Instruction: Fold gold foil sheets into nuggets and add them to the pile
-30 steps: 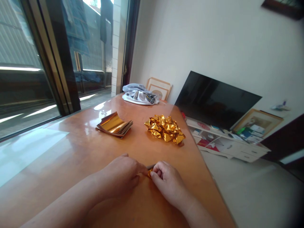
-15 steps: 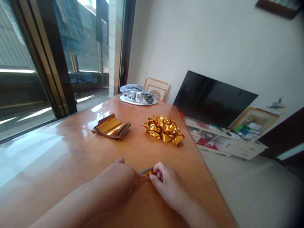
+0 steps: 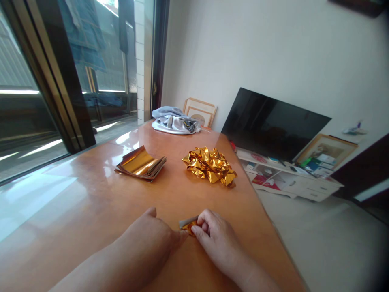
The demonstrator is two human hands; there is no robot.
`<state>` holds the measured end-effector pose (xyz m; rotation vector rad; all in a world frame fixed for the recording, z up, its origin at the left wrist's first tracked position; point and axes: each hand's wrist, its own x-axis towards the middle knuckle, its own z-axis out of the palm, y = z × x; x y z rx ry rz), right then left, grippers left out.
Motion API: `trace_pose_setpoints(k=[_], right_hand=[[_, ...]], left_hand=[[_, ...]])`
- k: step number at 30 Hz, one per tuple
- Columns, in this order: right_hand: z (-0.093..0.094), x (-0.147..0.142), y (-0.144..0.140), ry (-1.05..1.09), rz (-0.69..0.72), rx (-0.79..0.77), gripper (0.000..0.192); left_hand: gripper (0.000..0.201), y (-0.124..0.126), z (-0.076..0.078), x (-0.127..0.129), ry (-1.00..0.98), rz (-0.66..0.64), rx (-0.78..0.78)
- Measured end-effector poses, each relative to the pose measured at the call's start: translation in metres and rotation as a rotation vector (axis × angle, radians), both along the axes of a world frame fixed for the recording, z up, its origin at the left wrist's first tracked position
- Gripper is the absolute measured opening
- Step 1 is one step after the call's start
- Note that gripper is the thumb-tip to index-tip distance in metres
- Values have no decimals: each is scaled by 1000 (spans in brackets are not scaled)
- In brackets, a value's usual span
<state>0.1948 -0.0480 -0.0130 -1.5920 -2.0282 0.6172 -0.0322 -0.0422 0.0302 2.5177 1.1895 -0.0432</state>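
Both hands meet low on the wooden table [image 3: 91,194] over a small folded piece of gold foil paper [image 3: 187,225]. My right hand [image 3: 212,235] pinches it between thumb and fingers. Fingers of my left hand [image 3: 152,237] press against its left end. Farther back lie a stack of flat gold foil sheets [image 3: 140,164] on the left and a heap of folded gold foil pieces [image 3: 209,164] on the right.
A grey and white bundle of cloth [image 3: 174,120] lies at the table's far end. A dark TV screen [image 3: 273,125] leans on a low white cabinet [image 3: 288,180] to the right. A glass sliding door [image 3: 45,81] runs along the left.
The view has shifted slightly, so the hands sit lower in the picture. The foil piece shows a little more between the fingers now.
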Motion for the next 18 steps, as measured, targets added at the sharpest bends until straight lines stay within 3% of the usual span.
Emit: trace_pose_setpoints(k=[10, 18], right_hand=[[4, 3, -1, 1, 17, -7, 9], [8, 8, -5, 12, 100, 37, 9]], left_hand=[[58, -8, -3, 2, 49, 28, 3], [55, -10, -5, 3, 59, 25, 11]])
